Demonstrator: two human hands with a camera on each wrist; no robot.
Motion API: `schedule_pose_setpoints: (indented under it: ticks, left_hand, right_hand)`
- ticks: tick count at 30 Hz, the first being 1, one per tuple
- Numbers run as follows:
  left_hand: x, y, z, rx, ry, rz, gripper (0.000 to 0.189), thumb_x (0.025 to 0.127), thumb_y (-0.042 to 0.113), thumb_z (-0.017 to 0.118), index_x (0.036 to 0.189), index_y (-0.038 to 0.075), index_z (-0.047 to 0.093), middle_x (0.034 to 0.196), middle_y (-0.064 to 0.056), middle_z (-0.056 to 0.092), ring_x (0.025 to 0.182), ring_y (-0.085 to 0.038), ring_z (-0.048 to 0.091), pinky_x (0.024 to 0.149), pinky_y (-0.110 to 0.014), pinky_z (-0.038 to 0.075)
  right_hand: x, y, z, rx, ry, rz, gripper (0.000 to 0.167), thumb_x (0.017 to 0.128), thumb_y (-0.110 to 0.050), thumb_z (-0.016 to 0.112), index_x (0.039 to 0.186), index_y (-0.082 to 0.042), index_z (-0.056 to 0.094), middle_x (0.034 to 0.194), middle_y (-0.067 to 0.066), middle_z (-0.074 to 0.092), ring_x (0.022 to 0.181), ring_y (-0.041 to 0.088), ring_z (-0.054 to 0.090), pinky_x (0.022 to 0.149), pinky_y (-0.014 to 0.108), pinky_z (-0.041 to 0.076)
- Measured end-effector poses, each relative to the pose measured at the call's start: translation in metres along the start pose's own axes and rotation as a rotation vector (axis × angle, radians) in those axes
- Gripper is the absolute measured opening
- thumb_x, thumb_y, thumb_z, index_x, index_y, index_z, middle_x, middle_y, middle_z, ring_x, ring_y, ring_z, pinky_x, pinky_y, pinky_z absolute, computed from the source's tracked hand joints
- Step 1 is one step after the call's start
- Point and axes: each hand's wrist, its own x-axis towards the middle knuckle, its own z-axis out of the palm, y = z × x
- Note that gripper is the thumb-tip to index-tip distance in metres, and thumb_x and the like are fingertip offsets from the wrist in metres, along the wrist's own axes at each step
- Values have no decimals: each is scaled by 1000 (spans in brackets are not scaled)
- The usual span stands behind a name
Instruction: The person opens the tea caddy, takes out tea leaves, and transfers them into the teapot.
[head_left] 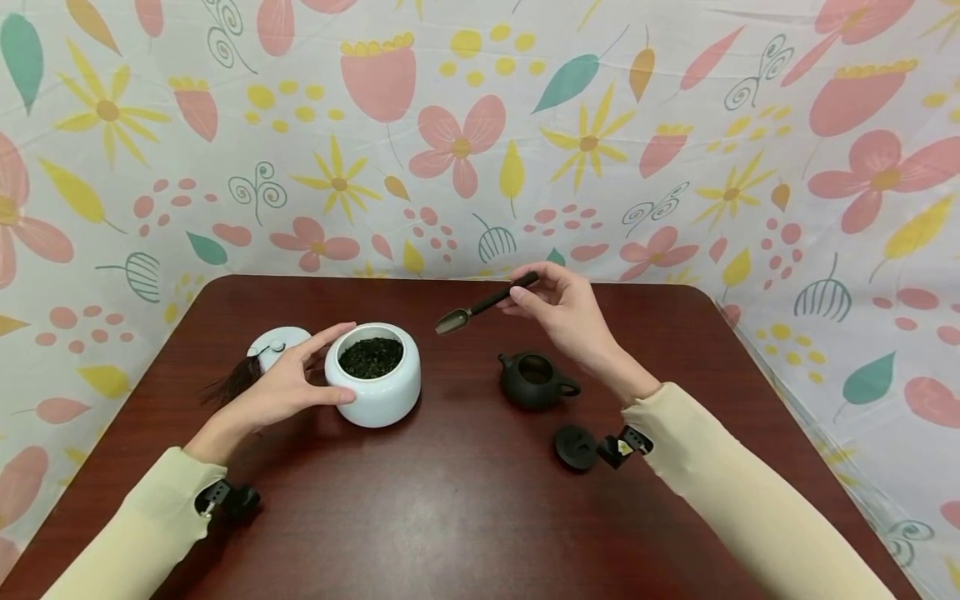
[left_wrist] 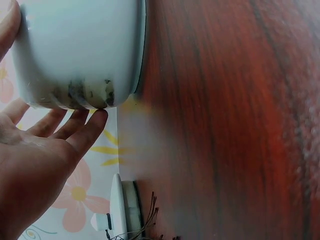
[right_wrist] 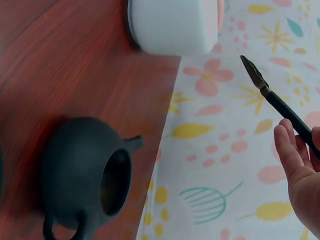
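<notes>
A round white jar (head_left: 392, 398) stands on the table with dark tea leaves (head_left: 371, 358) inside. My left hand (head_left: 283, 387) holds its left side, thumb at the front and fingers round the back. In the left wrist view the fingertips press against the glossy wall of the jar (left_wrist: 80, 45). Up in the air to the right, my right hand (head_left: 558, 315) pinches the dark handle of a tea scoop (head_left: 491, 300). The scoop's bowl points down and left, between the jar and a small black teapot (head_left: 528, 387). That teapot is uncovered, its spout towards the jar.
Behind my left hand lies the jar's white lid (head_left: 279, 340) with a dark tassel (head_left: 234, 382). The black teapot lid (head_left: 576, 448) rests on the brown table (head_left: 420, 508) in front of the teapot. A flower-patterned cloth (head_left: 461, 208) hangs behind the table.
</notes>
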Motion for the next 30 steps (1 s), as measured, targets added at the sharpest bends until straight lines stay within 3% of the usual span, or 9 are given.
schedule_pose_setpoints:
  ticks: [14, 20, 24, 30]
  left_hand:
    - [0, 1, 0, -7, 4, -3, 94, 85, 10, 89, 164, 18, 39, 155, -12, 51, 137, -29, 52, 101, -25, 47]
    - [2, 1, -1, 2, 2, 5, 93, 86, 10, 89, 164, 15, 39, 153, -15, 53, 136, -30, 52, 101, -25, 47]
    - [1, 1, -2, 4, 2, 1, 93, 86, 11, 89, 164, 15, 38, 153, -15, 53, 136, -30, 53, 100, -26, 47]
    - [2, 1, -3, 9, 1, 13, 94, 86, 11, 89, 164, 15, 38, 153, -15, 54, 134, -30, 54, 100, -26, 48]
  right_hand:
    - [16, -1, 39, -24, -90, -33, 17, 106, 1, 61, 122, 4, 64, 112, 22, 64, 102, 36, 72, 93, 44, 58]
    - [22, 5, 56, -84, -108, -66, 16, 104, 3, 62, 120, 3, 65, 114, 18, 66, 101, 42, 72, 91, 41, 59]
    - [26, 9, 69, -144, -124, -90, 16, 104, 1, 64, 119, -1, 67, 113, 13, 68, 97, 31, 75, 89, 44, 59]
    - [32, 17, 84, -202, -141, -100, 16, 103, 0, 65, 119, -1, 67, 111, 10, 69, 94, 20, 75, 83, 36, 59]
